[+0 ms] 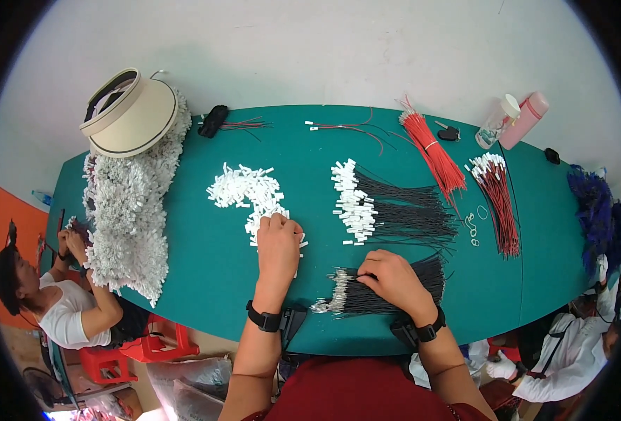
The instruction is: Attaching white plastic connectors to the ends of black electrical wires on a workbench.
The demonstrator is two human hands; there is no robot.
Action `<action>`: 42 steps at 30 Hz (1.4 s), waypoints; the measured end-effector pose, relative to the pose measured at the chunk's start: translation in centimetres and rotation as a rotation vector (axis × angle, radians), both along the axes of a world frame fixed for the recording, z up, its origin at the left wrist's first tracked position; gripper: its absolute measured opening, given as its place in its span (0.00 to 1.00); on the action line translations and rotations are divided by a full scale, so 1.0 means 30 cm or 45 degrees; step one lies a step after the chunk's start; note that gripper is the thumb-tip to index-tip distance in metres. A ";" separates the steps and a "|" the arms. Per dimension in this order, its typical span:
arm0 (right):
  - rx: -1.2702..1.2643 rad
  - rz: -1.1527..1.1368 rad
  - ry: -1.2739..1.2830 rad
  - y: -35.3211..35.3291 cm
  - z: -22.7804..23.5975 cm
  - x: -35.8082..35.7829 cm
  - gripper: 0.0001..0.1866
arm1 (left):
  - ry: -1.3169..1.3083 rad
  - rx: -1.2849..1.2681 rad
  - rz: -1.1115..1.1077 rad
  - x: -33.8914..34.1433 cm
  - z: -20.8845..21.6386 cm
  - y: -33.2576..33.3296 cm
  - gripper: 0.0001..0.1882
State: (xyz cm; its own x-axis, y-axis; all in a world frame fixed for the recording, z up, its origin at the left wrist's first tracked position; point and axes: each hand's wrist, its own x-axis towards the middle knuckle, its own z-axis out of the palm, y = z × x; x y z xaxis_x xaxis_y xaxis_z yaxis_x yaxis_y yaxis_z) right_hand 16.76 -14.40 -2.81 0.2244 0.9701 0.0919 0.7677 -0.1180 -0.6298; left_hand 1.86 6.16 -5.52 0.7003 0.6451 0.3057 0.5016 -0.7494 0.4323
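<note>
My left hand [279, 249] is at the near end of a heap of small white plastic connector housings [244, 188]. Its fingers are curled downward, and their tips and whatever is between them are hidden. To the right, my right hand [396, 281] rests over a bundle of black wires [426, 277] with bare metal terminals [338, 291] at their left ends. Thumb and forefinger pinch at the wires near those terminals. Just beyond lies a spread of black wires [412, 210] fitted with white connectors [352, 203] at their left ends.
A thick mass of white-tipped wires [131, 217] lies at left under a cream visor [131, 116]. Right stand red wires [433, 151], connector-tipped dark red wires [500, 210], rubber bands [472, 228], keys [448, 132] and a pink bottle [525, 121]. Other people sit at both ends of the green table [205, 281].
</note>
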 end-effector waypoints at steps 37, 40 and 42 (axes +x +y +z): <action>0.335 -0.311 0.699 -0.015 0.050 -0.019 0.02 | -0.748 -1.844 -0.267 0.024 0.065 -0.117 0.09; 0.413 -0.416 0.555 -0.017 0.053 -0.022 0.04 | -0.736 -1.878 -0.229 0.029 0.065 -0.128 0.08; 0.497 -0.434 0.464 -0.007 0.039 -0.024 0.05 | -0.736 -1.866 -0.236 0.032 0.060 -0.134 0.06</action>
